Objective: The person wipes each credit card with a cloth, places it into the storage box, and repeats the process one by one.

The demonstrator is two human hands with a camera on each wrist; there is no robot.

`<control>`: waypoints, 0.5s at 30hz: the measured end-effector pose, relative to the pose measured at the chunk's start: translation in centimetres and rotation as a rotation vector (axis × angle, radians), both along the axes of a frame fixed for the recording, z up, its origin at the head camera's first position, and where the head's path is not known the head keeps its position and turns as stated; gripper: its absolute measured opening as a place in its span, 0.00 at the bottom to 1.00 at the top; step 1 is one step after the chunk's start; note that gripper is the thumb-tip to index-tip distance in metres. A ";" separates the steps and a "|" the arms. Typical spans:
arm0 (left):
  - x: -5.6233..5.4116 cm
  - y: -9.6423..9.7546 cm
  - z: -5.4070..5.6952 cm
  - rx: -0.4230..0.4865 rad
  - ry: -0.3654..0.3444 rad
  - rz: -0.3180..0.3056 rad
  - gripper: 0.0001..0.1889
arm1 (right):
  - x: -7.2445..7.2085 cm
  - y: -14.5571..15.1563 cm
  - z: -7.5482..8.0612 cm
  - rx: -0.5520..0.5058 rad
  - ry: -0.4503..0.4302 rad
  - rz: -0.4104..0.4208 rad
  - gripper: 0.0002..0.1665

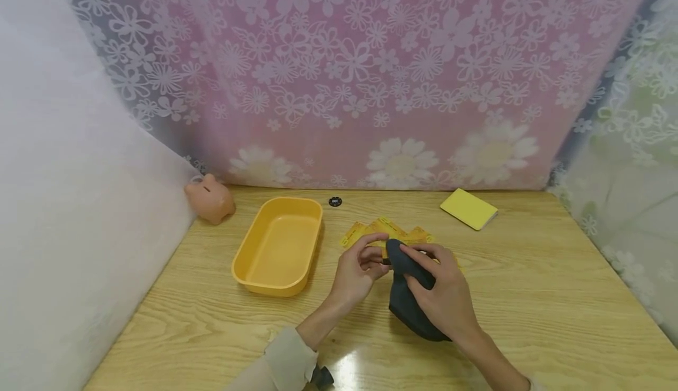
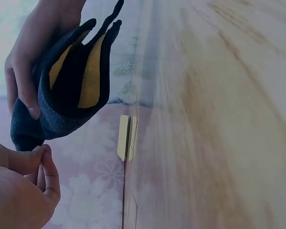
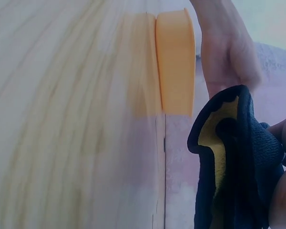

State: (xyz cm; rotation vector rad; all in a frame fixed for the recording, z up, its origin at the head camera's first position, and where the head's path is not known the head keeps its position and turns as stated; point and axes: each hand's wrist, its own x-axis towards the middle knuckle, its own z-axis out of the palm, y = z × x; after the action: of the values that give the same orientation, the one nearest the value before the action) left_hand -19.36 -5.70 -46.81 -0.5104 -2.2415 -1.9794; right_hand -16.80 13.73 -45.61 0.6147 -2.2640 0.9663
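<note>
A dark blue cloth pouch (image 1: 413, 314) with a yellow lining is held up over the table, folded over at its top. My right hand (image 1: 447, 291) grips it from the right, thumb and fingers on its folded part. On its left side, my left hand (image 1: 355, 270) has curled fingers, with the thumb and fingertips pinching at the pouch's edge. The left wrist view shows those fingertips meeting at the pouch's lower corner, and its yellow-lined folds (image 2: 90, 81) spread apart. Several yellow cards (image 1: 384, 226) lie fanned out just behind the hands, partly hidden by them.
Left of the hands stands a yellow-orange tub (image 1: 278, 249). A pink piggy bank (image 1: 210, 199) sits beyond it by the left wall. A black round chip (image 1: 335, 201) lies near the back edge, and a yellow notebook (image 1: 468, 208) at the back right. Patterned cloth (image 1: 371, 85) hangs behind.
</note>
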 end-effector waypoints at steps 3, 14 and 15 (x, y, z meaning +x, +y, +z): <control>0.0 -0.1 0.0 0.022 -0.027 0.019 0.31 | -0.2 0.7 -0.2 0.006 0.003 -0.040 0.35; 0.0 -0.2 0.1 0.067 -0.063 0.041 0.31 | -0.5 3.5 -0.6 -0.070 0.000 -0.114 0.34; 0.0 -0.2 0.1 0.065 -0.064 0.046 0.31 | -0.5 3.8 -0.6 -0.071 0.001 -0.123 0.33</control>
State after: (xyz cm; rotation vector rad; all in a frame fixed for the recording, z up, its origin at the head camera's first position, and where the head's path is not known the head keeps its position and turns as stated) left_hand -19.39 -5.89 -46.72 -0.3899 -2.1948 -2.0665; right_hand -17.30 17.51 -46.22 0.4401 -2.2280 0.9799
